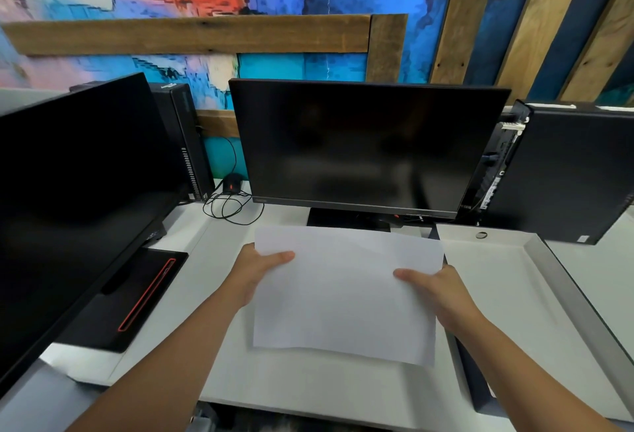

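A blank white sheet of paper (346,291) hangs just above the white desk (295,383), in front of the middle monitor. My left hand (255,270) pinches its left edge, thumb on top of the sheet and fingers hidden under it. My right hand (434,286) pinches the right edge the same way, thumb lying on the paper. The sheet's far edge bows slightly upward.
A dark monitor (363,147) stands straight ahead, a second monitor (72,191) at the left on a black base with a red strip (147,294). A black mouse (232,182) with coiled cable lies behind. A computer tower (562,171) and a shallow white tray (535,298) sit on the right.
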The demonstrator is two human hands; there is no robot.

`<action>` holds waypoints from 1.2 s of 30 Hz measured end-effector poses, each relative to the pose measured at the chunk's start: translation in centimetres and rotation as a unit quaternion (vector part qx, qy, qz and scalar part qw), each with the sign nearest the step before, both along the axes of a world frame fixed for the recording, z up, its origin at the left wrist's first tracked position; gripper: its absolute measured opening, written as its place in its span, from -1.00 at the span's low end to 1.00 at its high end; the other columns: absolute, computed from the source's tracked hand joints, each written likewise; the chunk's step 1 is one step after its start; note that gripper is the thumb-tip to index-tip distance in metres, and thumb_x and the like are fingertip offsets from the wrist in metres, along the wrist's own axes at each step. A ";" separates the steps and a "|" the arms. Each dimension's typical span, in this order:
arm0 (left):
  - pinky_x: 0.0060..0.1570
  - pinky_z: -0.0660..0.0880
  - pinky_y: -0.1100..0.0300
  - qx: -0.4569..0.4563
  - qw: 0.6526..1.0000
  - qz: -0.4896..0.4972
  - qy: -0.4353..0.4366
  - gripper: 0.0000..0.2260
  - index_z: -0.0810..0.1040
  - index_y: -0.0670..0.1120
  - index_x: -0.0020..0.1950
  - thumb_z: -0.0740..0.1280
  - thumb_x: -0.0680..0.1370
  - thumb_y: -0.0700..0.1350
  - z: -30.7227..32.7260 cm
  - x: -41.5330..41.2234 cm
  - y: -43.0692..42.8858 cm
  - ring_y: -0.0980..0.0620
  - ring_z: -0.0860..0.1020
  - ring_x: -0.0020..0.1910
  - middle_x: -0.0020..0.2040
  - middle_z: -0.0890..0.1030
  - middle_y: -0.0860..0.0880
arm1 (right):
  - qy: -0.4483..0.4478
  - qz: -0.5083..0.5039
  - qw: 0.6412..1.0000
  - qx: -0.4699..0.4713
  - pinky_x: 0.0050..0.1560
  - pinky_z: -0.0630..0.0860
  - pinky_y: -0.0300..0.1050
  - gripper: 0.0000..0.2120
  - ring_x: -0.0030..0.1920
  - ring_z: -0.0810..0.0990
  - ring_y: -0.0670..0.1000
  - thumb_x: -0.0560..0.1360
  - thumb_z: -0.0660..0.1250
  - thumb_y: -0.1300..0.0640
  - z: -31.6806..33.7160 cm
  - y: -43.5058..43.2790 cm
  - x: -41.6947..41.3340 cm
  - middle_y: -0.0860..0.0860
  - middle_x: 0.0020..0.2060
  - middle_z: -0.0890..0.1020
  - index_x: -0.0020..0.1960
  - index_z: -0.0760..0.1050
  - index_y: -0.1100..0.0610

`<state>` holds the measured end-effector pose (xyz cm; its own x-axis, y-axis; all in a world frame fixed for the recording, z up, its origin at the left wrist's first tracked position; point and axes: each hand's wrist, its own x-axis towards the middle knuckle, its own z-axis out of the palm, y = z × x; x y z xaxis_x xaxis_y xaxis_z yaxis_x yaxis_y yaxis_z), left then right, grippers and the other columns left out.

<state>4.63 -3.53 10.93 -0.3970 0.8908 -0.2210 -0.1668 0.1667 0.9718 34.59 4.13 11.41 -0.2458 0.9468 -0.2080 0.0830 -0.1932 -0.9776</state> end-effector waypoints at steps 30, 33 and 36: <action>-0.16 0.59 0.14 -0.021 0.982 -0.155 0.106 -0.92 0.68 -0.14 -0.11 0.48 0.42 -0.17 3.1 -0.6 0.7 -0.07 0.67 -0.20 -0.13 0.70 -0.13 | -0.091 0.146 0.984 0.050 -0.04 0.60 0.01 -0.85 -0.12 0.66 0.17 0.32 0.52 0.26 4.8 4.2 0.3 0.17 -0.12 0.71 -0.13 0.66 0.28; -0.21 0.59 0.16 -0.003 0.991 -0.123 0.045 -0.95 0.68 -0.12 -0.14 0.43 0.46 -0.22 1.9 0.1 -0.2 -0.04 0.67 -0.23 -0.17 0.71 -0.09 | 0.011 0.115 0.993 0.008 0.00 0.63 -0.02 -0.77 -0.01 0.66 0.22 0.36 0.45 0.30 4.3 4.1 0.3 0.23 -0.03 0.69 0.01 0.61 0.34; -0.15 0.60 0.12 0.003 0.996 -0.093 -0.015 -0.91 0.66 -0.16 -0.06 0.39 0.48 -0.25 0.8 1.4 -0.4 -0.05 0.67 -0.19 -0.14 0.71 -0.11 | 0.079 0.110 0.991 -0.011 -0.01 0.63 -0.06 -0.77 -0.02 0.68 0.14 0.39 0.41 0.33 4.0 3.0 -0.9 0.18 0.01 0.69 0.04 0.60 0.31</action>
